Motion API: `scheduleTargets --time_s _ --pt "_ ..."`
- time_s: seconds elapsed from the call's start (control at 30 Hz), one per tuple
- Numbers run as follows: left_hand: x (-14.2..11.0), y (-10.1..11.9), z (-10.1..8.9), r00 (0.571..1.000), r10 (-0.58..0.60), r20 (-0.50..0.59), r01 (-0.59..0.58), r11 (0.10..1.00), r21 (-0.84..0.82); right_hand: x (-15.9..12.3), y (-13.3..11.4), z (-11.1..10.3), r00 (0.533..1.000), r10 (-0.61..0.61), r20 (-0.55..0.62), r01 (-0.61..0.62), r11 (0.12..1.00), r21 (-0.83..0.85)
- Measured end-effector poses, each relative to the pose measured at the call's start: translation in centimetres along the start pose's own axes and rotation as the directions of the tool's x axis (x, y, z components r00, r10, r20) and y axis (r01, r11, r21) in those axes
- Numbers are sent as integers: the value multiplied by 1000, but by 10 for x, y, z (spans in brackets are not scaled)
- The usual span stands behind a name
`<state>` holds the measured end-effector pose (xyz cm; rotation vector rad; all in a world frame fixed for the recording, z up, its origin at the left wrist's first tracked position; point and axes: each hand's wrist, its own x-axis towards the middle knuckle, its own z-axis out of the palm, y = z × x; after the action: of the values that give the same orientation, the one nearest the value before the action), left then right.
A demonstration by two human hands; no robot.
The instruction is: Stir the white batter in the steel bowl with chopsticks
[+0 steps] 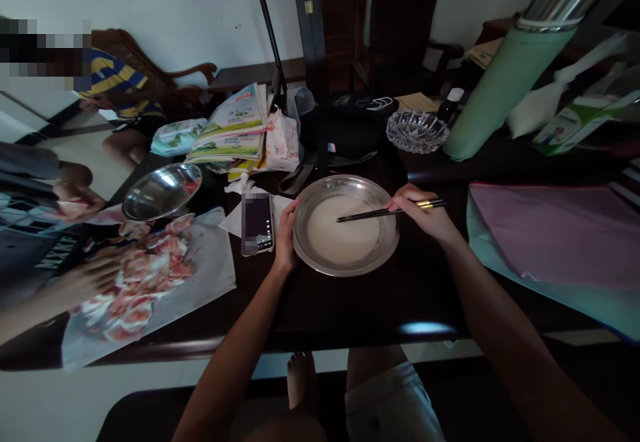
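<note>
A wide metal bowl [345,270] stands on the dark table in front of me, with a pale, milky batter [345,235] in it. My left hand [287,235] grips the bowl's left rim. In my right hand [417,209] is a pair of black chopsticks [367,215] with gold bands, held over the bowl's right rim. Their tips reach to about the middle of the batter; whether they dip below its surface I cannot tell. Left of the bowl a phone [258,223] lies on some white paper.
At the left, a co-worker's hand [95,275] is over reddish peel-like pieces [145,265] on a plastic sheet [215,249], beside another metal bowl [163,192]. Behind are magazines [233,125], a glass ashtray [417,132] and a tall green thermos [507,89]. Pink and green folders [550,235] lie right.
</note>
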<state>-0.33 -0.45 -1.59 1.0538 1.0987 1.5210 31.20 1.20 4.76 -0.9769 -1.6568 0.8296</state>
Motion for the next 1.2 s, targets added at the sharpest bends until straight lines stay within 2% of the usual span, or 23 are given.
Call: scheduleTargets --time_s 0.1,0.2,0.3,0.43,0.5,0.63,0.7,0.77,0.87,0.97,1.07,1.2 --pt "0 0 -1 1000 -9 16 9 1000 6 -1 0 -4 995 7 -97 0 997 72" --pt "0 1 0 1000 3 10 -4 1000 30 -1 -1 -3 1000 8 0 -8 996 90" --pt "0 2 0 1000 20 7 -20 999 26 0 -2 1 996 -11 90 11 1000 2" --pt "0 1 0 1000 1 14 -2 1000 8 1 -1 -3 998 13 -64 -13 1000 -11" --pt "0 1 0 1000 -11 8 11 1000 1 0 -2 -6 996 45 -79 -41 998 51" --pt "-1 1 1 1000 -12 -5 12 1000 -14 -1 -4 0 996 35 86 -40 998 54" --pt "-1 2 1 1000 -15 -2 15 1000 -20 0 -4 2 994 12 108 -14 1000 11" --pt "-1 2 2 1000 -21 -2 20 1000 -20 0 -3 1 999 11 32 -10 1000 -11" --pt "-1 3 2 1000 -18 2 18 1000 -18 0 -3 -3 997 50 -63 -47 998 45" --pt "-1 2 2 1000 -17 2 17 1000 -19 -1 -5 -2 998 55 24 -57 994 93" --pt "0 2 2 1000 -19 -5 19 1000 -23 -1 -5 2 995 23 101 -26 999 32" --pt "-1 2 2 1000 -20 -11 20 999 -29 0 -3 -1 999 25 -34 -25 1000 12"
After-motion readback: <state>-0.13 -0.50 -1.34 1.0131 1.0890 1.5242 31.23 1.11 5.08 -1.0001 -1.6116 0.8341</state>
